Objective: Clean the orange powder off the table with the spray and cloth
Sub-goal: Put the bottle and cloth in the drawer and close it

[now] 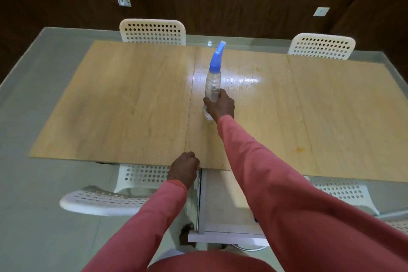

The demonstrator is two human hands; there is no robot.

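Right hand (220, 105) grips the clear plastic spray bottle with blue nozzle (213, 81) mid-table, left hand (185, 169) clenched at the near edge, faint orange powder smudge (299, 149) remains unwiped on wooden tabletop (132, 99), no cloth visible.

desk (123, 99): light wood-grain top in three panels, two seams running near to far | spray bottle (212, 83): clear, blue trigger head, at the middle of the desk by the left seam, on a glossy glare patch | orange powder (299, 149): faint smudge toward the near edge, right of centre
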